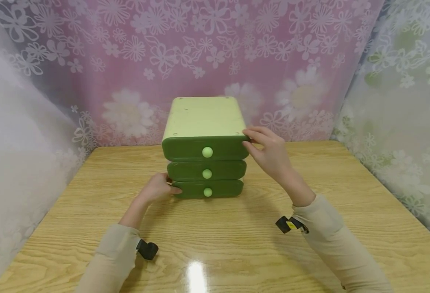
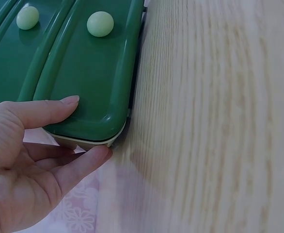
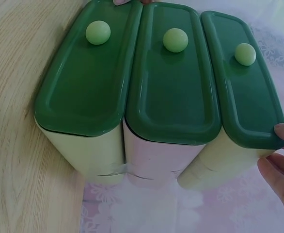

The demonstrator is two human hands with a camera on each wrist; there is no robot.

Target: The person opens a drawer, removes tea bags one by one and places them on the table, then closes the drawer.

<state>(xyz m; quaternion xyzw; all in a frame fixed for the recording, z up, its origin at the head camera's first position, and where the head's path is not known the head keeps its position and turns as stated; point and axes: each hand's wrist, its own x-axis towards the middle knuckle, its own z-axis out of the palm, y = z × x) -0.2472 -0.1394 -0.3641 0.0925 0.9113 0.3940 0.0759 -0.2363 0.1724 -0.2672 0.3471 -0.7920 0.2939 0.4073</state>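
A small three-tier drawer organizer (image 1: pixel 205 116) stands on the table, with a pale yellow-green top, dark green fronts and round light green knobs. Its drawers look closed. At the lower left corner, my left hand (image 1: pixel 156 188) grips the bottom tier; the thumb lies on the bottom drawer front (image 2: pixel 91 73) and the other fingers reach round the side. My right hand (image 1: pixel 269 150) pinches the upper right corner of the top tier, its thumb on the edge of the top drawer front (image 3: pixel 251 92) and its fingers at the side and top.
The wood-grain table (image 1: pixel 215 228) spreads around the organizer. Behind it hangs a pink flowered curtain (image 1: pixel 200 49), with pale flowered curtains at both sides. Each sleeve carries a black wrist camera, such as the left one (image 1: pixel 147 249).
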